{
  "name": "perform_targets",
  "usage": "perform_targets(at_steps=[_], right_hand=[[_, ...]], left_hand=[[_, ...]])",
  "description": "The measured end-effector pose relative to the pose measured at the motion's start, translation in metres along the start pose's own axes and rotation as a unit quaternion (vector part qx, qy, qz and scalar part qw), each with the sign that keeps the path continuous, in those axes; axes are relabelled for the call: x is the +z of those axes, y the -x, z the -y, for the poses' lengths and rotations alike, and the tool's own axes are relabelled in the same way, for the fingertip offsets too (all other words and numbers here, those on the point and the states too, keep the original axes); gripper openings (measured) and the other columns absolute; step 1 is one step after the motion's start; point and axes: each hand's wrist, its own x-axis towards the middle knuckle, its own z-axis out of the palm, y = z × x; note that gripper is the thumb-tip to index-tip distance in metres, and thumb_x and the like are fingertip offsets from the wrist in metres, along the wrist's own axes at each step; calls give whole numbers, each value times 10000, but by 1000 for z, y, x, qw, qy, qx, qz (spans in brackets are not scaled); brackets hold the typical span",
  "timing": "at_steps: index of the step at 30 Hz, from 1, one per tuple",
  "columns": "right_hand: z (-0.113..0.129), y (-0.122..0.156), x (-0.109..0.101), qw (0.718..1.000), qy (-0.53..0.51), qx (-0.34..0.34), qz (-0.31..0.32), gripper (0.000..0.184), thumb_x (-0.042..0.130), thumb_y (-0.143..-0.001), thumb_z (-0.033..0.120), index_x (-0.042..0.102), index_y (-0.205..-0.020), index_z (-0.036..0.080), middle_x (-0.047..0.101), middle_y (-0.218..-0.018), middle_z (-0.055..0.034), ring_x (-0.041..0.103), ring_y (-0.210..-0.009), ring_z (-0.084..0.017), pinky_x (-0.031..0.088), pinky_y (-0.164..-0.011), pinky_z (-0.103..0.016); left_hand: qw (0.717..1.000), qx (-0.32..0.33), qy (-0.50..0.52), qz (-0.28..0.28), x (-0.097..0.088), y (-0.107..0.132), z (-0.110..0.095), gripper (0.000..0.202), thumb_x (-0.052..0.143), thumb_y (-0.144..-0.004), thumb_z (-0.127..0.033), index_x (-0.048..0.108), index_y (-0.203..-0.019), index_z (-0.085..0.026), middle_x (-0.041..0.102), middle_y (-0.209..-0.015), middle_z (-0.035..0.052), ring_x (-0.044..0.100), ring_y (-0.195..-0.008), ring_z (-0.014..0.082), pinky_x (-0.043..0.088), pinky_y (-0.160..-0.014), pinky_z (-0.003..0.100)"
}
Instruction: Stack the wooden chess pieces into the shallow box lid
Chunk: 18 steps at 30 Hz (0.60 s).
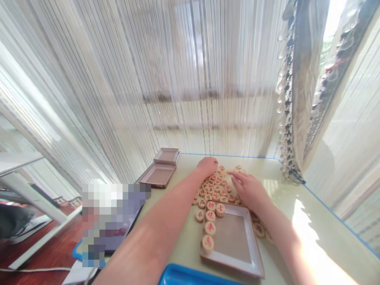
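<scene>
Several round wooden Chinese chess pieces (pixel 217 188) with red or black characters lie in a loose spread on the table. At the far left edge of the spread is my left hand (pixel 208 165), its fingers curled inward and their tips partly hidden. My right hand (pixel 246 187) reaches over the right side of the spread, fingers stretched out and apart, the index fingertip near pieces at the back. A shallow box tray (pixel 233 239) sits in front of the pieces. Along its left rim and top corner stand several red-marked pieces (pixel 210 228).
Two more shallow boxes, an upper one (pixel 166 155) and a lower one (pixel 158 175), lie at the back left. A blue tray edge (pixel 190 275) is at the front. A dark tablet-like object (pixel 130 229), partly pixelated, lies left. String curtains (pixel 208 111) hang behind the table.
</scene>
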Motion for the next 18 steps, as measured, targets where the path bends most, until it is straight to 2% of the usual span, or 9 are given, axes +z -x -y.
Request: perform_targets(at_steps=[4,8,10,14,18], right_hand=[[-4,2,4,1000,-3,17,-3,372,376,-858,277,605,-1149,237,637,-1133,-50,550,-1043,-239,409,-910,-392],[-3,-8,-2,999,48,17,21,366,434,-814,241,615,-1133,234,633,-1128,-73,549,-1036,-259,411,-902,-406],[-6,-20,-2,997,62,8,50,357,443,-810,232,624,-1117,225,624,-1138,-84,545,-1043,-264,409,-906,-408],[-13,-47,8,995,21,-44,90,327,438,-836,242,642,-1089,211,630,-1126,-76,547,-1049,-220,399,-943,-356],[-11,-56,20,996,30,-63,63,287,475,-824,251,675,-1029,233,577,-1225,-65,516,-1112,-234,377,-982,-381]], left_hand=[[1000,28,-6,4,5,0,7,290,439,-808,-263,689,-929,-180,690,-952,67,611,-914,199,460,-803,272],[999,37,-13,9,2,-1,10,324,439,-821,-346,677,-937,-158,677,-981,95,603,-931,220,458,-792,286],[999,40,-32,11,-1,-1,11,331,455,-812,-370,683,-877,-139,678,-952,115,605,-909,234,457,-792,302],[998,48,-45,25,-2,-1,12,307,470,-805,-350,685,-734,-144,687,-825,111,614,-830,221,457,-774,294],[998,46,-40,22,-1,-3,14,294,473,-808,-351,692,-802,-156,690,-866,99,611,-855,213,451,-794,286]])
